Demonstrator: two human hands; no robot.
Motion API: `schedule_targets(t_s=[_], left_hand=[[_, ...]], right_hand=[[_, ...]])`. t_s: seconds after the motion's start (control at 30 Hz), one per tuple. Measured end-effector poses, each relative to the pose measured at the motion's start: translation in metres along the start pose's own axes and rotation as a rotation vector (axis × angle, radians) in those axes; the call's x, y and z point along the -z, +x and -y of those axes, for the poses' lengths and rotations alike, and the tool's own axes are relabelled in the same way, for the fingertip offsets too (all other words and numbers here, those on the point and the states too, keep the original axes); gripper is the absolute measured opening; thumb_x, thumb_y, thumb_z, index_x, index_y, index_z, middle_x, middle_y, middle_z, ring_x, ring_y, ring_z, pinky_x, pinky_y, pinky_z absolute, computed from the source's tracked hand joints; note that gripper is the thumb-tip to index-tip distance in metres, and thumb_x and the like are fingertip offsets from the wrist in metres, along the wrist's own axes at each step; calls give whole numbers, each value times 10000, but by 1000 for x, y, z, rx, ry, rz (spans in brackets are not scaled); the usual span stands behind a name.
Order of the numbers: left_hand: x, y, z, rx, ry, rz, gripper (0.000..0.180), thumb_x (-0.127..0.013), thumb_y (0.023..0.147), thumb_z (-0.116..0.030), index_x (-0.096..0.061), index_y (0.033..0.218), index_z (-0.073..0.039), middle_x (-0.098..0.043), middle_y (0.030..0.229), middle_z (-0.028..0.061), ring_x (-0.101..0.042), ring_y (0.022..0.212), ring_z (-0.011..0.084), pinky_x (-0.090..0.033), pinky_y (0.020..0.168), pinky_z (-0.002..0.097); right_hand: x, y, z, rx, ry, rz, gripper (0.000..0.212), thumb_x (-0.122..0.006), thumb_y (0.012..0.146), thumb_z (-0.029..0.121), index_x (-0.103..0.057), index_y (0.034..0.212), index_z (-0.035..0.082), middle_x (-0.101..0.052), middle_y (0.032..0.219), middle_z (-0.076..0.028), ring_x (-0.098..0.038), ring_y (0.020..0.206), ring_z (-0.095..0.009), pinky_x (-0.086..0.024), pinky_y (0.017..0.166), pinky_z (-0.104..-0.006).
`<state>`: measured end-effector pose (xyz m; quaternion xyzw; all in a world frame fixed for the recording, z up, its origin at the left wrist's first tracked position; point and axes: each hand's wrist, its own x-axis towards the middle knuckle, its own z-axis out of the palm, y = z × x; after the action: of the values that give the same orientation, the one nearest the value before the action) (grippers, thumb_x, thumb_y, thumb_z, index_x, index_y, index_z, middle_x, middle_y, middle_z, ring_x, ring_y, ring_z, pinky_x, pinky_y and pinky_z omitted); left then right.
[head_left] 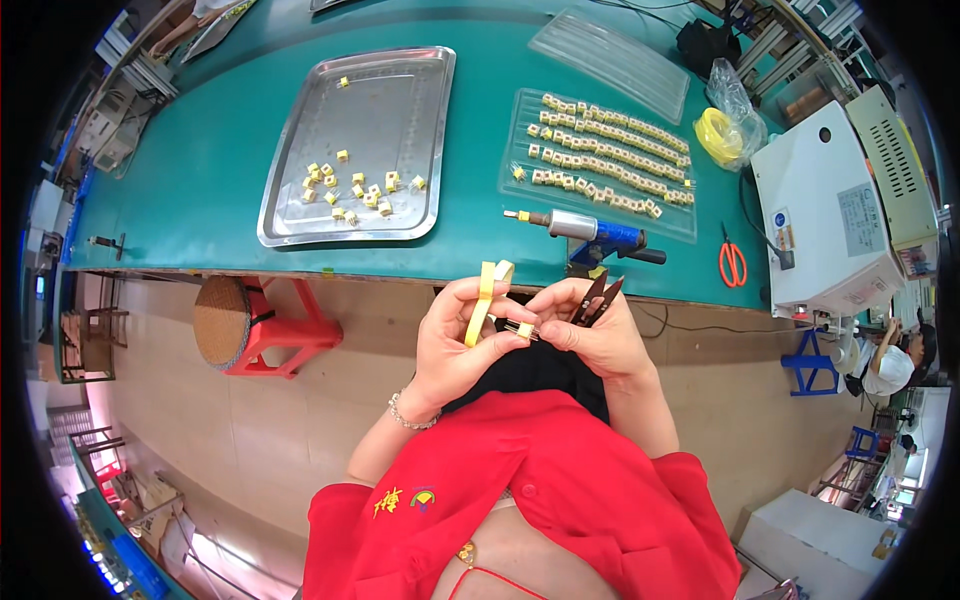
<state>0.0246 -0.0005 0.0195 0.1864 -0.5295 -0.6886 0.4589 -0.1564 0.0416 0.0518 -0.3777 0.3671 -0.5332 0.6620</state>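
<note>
In front of my chest, my left hand (448, 350) pinches a small yellow pinned component (525, 330), which looks like a tiny transformer, between thumb and fingertips. A strip of yellow tape (482, 308) loops around the fingers of that hand and stands up past them. My right hand (612, 345) is closed around dark snips (598, 300), blades pointing up and away from me. Its thumb and finger also meet the component from the right. Just beyond both hands, a blue and silver tool with a narrow tip (585, 228) is mounted at the table edge.
On the green table (480, 150), a metal tray (432, 130) holds several loose yellow components. A clear plastic tray (515, 130) carries rows of them. Orange-handled scissors (733, 262), yellow tape rolls (716, 137) and a white machine (820, 220) are at right. A red stool (290, 335) stands left.
</note>
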Motion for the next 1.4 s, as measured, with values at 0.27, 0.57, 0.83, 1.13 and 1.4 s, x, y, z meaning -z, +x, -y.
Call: schedule_targets(t_s=[0.27, 0.57, 0.83, 1.13, 1.4], left_hand=[[-2, 0, -5, -160, 406, 38, 401, -629, 758, 91, -453, 1106, -7, -636, 915, 135, -637, 819, 169, -505, 668, 229], [-5, 13, -10, -478, 770, 38, 410, -699, 682, 42, -511, 1039, -32, -666, 806, 84, -643, 749, 247, -486, 686, 326], [-6, 7, -7, -416, 725, -44, 377, -700, 692, 39, -522, 1019, -23, -666, 819, 96, -637, 759, 218, -485, 689, 304], [-7, 10, -7, -448, 691, -30, 360, -696, 697, 49, -516, 1000, -26, -665, 839, 101, -640, 749, 221, -493, 670, 289], [-8, 9, -8, -471, 719, -13, 359, -706, 680, 54, -501, 961, -35, -661, 828, 103, -647, 715, 229, -502, 620, 298]], right_hand=[[1, -1, -4, 9, 5, -43, 207, -685, 777, 42, -594, 945, -36, -643, 837, -88, -619, 754, -118, -501, 688, -229], [-6, 0, -12, 34, 6, -123, 144, -614, 777, -48, -571, 914, -38, -619, 892, -123, -623, 816, -169, -516, 736, -285], [-13, -4, -14, -10, 80, -184, 151, -623, 819, 48, -591, 948, -23, -606, 851, -50, -527, 686, -57, -419, 592, -197], [-15, -6, -14, 16, 122, -177, 170, -601, 802, 15, -577, 964, -32, -602, 851, -49, -505, 682, -49, -389, 580, -192], [-18, -6, -12, 31, 105, -195, 164, -595, 789, -6, -578, 950, -32, -583, 906, -68, -559, 799, -108, -457, 740, -245]])
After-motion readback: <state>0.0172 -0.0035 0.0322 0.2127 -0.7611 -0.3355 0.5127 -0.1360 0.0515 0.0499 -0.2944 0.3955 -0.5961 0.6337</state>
